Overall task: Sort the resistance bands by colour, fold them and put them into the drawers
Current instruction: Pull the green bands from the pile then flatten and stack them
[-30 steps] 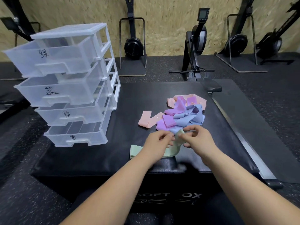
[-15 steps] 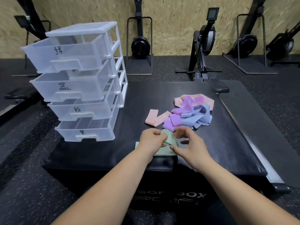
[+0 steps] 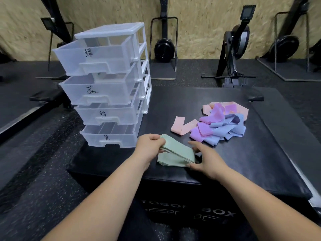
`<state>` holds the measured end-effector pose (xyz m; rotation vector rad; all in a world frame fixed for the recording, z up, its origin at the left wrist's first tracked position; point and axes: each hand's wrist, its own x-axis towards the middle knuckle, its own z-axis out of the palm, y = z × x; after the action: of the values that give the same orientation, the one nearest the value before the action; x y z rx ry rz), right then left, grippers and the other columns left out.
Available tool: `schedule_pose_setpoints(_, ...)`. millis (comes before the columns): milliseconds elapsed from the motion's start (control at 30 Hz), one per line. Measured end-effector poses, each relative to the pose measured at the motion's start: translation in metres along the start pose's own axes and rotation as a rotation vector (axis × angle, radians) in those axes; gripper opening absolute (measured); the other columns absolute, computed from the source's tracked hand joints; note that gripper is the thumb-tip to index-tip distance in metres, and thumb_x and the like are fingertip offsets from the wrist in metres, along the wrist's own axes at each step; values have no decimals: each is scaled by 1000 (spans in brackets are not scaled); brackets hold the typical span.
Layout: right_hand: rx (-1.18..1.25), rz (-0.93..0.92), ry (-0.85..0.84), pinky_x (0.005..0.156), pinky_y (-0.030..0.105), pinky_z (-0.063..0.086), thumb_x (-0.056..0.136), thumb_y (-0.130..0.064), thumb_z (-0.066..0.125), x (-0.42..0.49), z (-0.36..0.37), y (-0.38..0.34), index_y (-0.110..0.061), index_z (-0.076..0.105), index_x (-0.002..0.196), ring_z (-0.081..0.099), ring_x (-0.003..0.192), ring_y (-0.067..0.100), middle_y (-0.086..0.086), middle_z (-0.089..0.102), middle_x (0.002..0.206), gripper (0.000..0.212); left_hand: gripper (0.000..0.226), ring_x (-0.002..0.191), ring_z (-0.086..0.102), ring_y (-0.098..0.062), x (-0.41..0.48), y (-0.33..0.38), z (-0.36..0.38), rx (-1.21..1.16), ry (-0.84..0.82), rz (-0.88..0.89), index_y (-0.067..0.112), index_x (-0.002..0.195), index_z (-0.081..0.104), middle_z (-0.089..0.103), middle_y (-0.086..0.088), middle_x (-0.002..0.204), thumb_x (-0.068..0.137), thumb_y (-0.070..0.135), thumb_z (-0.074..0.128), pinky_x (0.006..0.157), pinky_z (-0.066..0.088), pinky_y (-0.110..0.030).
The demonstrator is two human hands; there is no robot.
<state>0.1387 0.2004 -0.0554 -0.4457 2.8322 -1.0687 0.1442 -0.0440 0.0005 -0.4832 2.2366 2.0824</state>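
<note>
Green band now a layered fold

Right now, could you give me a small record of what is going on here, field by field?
Left: left hand grips one end of the folded mint-green band stack
Right: right hand touches the stack's other end with spread fingers
Unsorted: tangled heap of pink, purple and blue bands, beyond the hands
Storage: translucent white plastic four-drawer unit, drawers partly pulled out, each with a handwritten label
Surface: black padded box carrying everything
</note>
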Motion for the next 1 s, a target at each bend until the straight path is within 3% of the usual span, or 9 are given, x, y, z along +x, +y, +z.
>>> schedule_pose_setpoints(100,-28,-20,-11,86,-3,34,72,-33,94,7,6,-2,-31,55,147,60,109,5,-17,61,120,84,18,77,74,-12,8,-14,-21,-15,44,-21,3,86,80,80,-5,84,87,-1,63,72,63,-26)
schedule_pose_setpoints(233,-105,-59,-18,101,28,50,73,-44,88,14,18,-1,-40,56,142,59,111,4,-23,60,125,76,20,75,77,-11,13,-31,-36,-45,143,-57,8,90,80,81,-6,87,88,-4,64,65,60,-21)
schedule_pose_setpoints(333,-157,-90,-13,101,35,52,75,-46,85,15,24,0,-41,56,139,59,114,7,-21,63,128,71,20,83,77,-17,19,-49,-42,5,194,-102,11,99,76,78,-6,101,86,0,66,67,62,-23)
schedule_pose_setpoints(467,-201,-116,-4,95,35,51,78,-45,86,14,24,3,-43,56,135,58,111,9,-21,64,124,65,40,93,72,-16,23,-69,-47,441,175,20,21,125,68,75,4,100,86,16,70,90,57,-32)
schedule_pose_setpoints(633,-260,-153,-12,83,31,47,80,-46,87,13,23,5,-43,62,120,53,97,9,-19,60,105,48,53,118,55,-24,20,-75,-37,1087,87,329,29,146,48,44,2,138,94,25,61,97,52,-40)
schedule_pose_setpoints(733,-272,-180,-20,86,31,48,80,-47,86,14,23,5,-42,64,122,54,100,10,-22,59,108,47,53,128,46,-21,18,-69,-37,1097,100,477,30,142,52,42,6,143,92,15,59,104,46,-38)
schedule_pose_setpoints(833,-289,-193,-19,83,28,44,79,-48,86,16,23,4,-41,66,121,53,99,9,-27,53,105,47,37,128,49,-12,20,-59,-38,918,-71,638,31,125,61,57,15,133,91,17,60,110,42,-37)
schedule_pose_setpoints(933,-301,-193,-25,81,28,43,79,-48,86,17,21,2,-41,66,120,51,95,9,-26,51,102,46,33,120,53,-10,19,-48,-34,1040,-325,656,37,122,57,59,18,129,92,44,68,108,43,-36)
schedule_pose_setpoints(1000,-302,-189,-32,82,29,45,79,-48,86,18,20,1,-41,66,119,51,94,10,-25,51,101,45,38,116,55,-14,21,-44,-32,1163,-406,621,38,121,54,56,16,130,91,48,74,102,44,-34)
